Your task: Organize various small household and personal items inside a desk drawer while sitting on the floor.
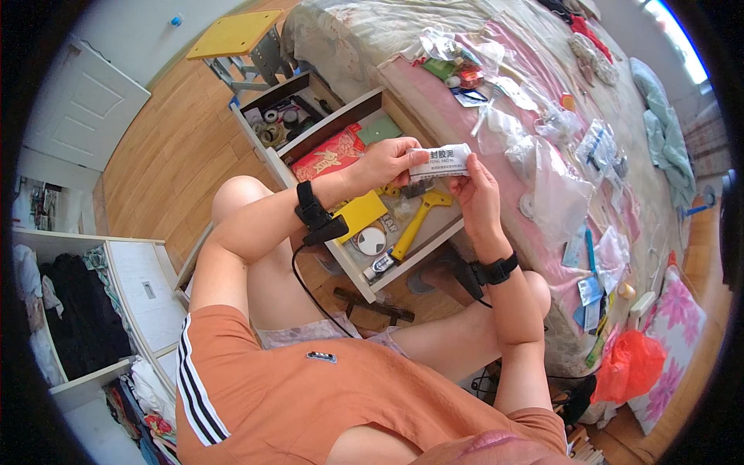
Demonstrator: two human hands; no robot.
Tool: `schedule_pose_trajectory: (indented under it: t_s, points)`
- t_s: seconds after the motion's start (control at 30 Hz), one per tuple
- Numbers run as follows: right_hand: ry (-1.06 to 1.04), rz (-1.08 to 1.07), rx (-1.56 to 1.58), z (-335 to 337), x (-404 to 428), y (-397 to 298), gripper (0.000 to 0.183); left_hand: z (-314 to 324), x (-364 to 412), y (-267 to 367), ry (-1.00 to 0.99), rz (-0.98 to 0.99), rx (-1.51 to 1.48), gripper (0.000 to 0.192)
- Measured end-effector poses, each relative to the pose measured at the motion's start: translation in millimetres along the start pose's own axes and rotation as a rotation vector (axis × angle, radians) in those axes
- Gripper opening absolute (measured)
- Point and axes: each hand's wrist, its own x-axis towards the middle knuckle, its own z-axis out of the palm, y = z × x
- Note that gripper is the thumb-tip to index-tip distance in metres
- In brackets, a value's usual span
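Both my hands hold a small white packet with printed writing (440, 161) above an open drawer (416, 254). My left hand (390, 163) pinches its left end, and my right hand (478, 189) grips its right end. Below them in the drawer lie a yellow-handled tool, perhaps a hammer (414, 228), a yellow card or sheet (363, 214), a round white disc (371, 240) and a tube (379, 265). A red packet with gold characters (329, 153) and a green envelope (379, 130) lie towards the drawer's far left. Small things under the packet are partly hidden.
A second open drawer (250, 129) holds tape rolls. The bed (401, 75) carries plastic bags (561, 200) and many small items. A yellow-topped stool (235, 34) stands at the upper left, open shelves with clothes (84, 314) at the lower left. A red bag (630, 366) lies lower right.
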Motion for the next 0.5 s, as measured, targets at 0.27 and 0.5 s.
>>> schedule_pose_trajectory:
  t_s: [0.27, 0.5]
  points:
    - [-0.007, -0.011, -0.004, -1.8, 2.1, 2.5, 0.033, -1.0, 1.2, -2.4, 0.000, -0.013, -0.028, 0.027]
    - [0.028, -0.009, 0.013, 2.4, 0.4, 1.0, 0.039, -1.7, 0.8, -3.1, 0.014, -0.012, -0.003, 0.027]
